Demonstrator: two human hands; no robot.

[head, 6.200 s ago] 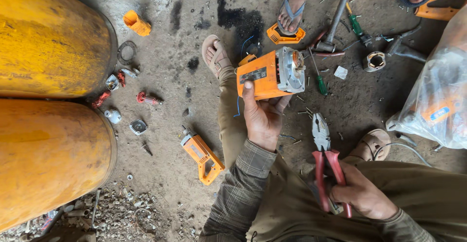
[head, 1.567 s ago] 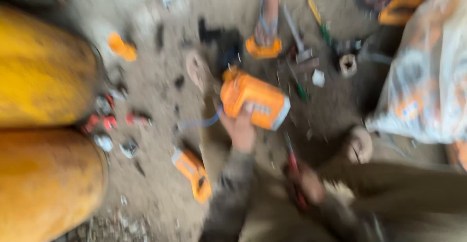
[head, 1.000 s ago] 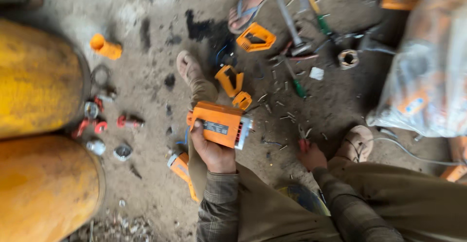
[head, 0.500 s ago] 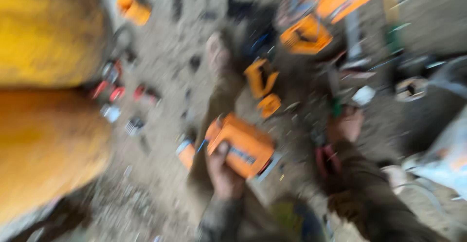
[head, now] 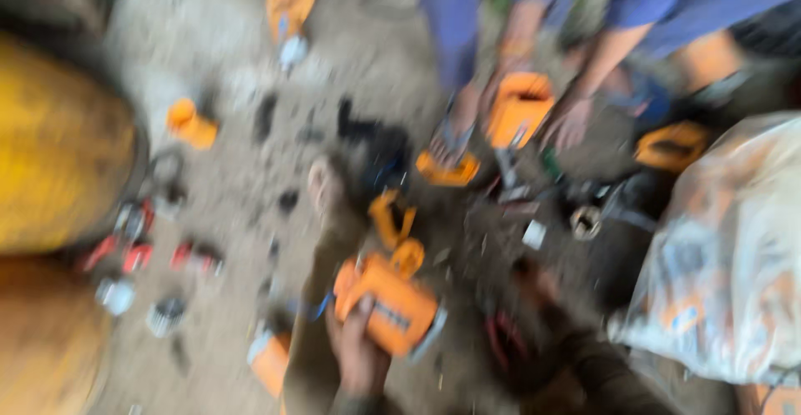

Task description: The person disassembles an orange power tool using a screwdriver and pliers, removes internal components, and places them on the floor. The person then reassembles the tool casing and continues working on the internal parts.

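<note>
Blurry: left hand [head: 360, 363] grip wraps orange tool housing [head: 388, 305], right hand [head: 534, 286] grip unclear near red-handled pliers [head: 501, 344]; loose parts on floor [head: 242, 206], housing apparently not yet reassembled.

**Floor-level repair workshop**

Rough, informal workshop; the work is done squatting on the ground. Bare concrete floor [head: 242, 215], gritty and marked with dark oily stains [head: 367, 131]. Orange tool housings [head: 521, 106] and loose orange casing pieces [head: 392, 223] lie scattered about, mixed with small metal parts [head: 584, 221] and red-handled bits [head: 133, 252]. Large yellow cylinders [head: 58, 148] lie along one side. A clear plastic sack [head: 726, 256], stuffed with more orange items, sits at the other. A second person in blue crouches opposite, sandalled foot [head: 450, 140] on the floor. The frame is heavily blurred, so finer detail is unreadable.
</note>
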